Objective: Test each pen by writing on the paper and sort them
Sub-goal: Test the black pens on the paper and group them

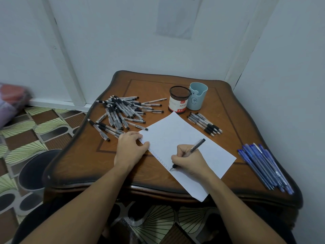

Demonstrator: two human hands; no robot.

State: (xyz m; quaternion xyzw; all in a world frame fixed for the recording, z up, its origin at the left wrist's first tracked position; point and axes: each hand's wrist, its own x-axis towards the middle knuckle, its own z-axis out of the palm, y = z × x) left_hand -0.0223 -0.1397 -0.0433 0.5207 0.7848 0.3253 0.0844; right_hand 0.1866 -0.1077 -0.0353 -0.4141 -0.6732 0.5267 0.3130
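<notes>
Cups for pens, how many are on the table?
2. A black mesh cup with a red and white label stands at the far side of the table; a light blue cup stands just to its right. I see no others hidden.

R hand [189,160] grips a black pen [194,149], tip touching the paper [184,134] at its near-left edge, next to a row of small marks. L hand [131,148] rests on the paper's left corner. Loose pile of pens [121,111] lies left on the tabletop [230,110]; small bunch [204,123] right of the paper, near a mesh cup [179,101] & light-blue cup [197,97]. Far right: blue pens [263,166].
</notes>
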